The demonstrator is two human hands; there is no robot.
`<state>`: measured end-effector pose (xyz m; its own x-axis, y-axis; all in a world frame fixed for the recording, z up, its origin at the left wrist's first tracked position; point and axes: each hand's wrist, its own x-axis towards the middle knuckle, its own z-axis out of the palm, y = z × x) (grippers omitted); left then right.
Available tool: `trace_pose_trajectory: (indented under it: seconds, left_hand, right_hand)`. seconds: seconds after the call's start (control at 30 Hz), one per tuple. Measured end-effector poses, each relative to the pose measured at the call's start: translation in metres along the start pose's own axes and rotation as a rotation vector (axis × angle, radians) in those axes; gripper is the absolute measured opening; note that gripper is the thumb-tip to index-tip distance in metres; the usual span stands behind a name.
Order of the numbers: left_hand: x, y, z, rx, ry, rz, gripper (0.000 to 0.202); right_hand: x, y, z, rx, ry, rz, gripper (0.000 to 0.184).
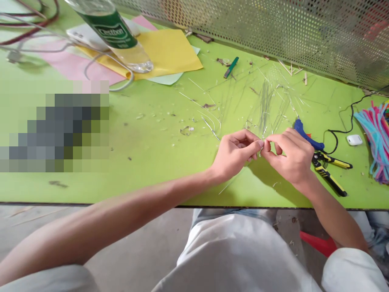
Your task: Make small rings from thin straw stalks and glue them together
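Thin pale strand — left hand, right hand, fingers clamped on it

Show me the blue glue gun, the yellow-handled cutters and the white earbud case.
Blue glue gun (308, 137): head view, on its blue body.
Yellow-handled cutters (330, 179): head view, on the lower handle.
White earbud case (354, 140): head view, on the middle of the case.

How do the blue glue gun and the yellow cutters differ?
The glue gun is blue, the cutters yellow and black. The glue gun is a single body; the cutters have two spread handles. The glue gun lies farther from the table's front edge. Both lie on the green table by the right hand.
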<state>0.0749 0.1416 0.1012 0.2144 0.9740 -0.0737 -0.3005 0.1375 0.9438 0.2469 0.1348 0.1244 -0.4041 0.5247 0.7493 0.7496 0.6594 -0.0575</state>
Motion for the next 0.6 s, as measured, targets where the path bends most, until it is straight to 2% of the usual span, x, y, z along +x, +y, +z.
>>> trace_pose_trajectory:
  seconds: [0.13, 0.3, 0.4, 0.5, 0.6]
  left_hand:
    - [0.002, -0.001, -0.001, -0.007, -0.016, 0.027, 0.032]
    - [0.007, -0.007, -0.001, -0.039, 0.023, 0.0, 0.034]
    - [0.012, -0.011, -0.003, -0.068, 0.044, -0.018, 0.038]
    - [0.015, -0.014, -0.004, -0.094, 0.042, -0.019, 0.04]
    - [0.016, -0.017, -0.005, -0.111, 0.027, -0.011, 0.044]
  right_hand:
    - [-0.001, 0.001, 0.002, 0.045, 0.021, 0.028, 0.017]
    - [-0.001, 0.006, 0.002, 0.051, 0.024, 0.054, 0.009]
    - [-0.001, 0.012, -0.002, 0.089, 0.091, 0.061, 0.013]
    - [-0.003, 0.018, -0.004, 0.096, 0.182, 0.135, 0.015]
    - [-0.007, 0.024, -0.002, 0.103, 0.229, 0.262, 0.008]
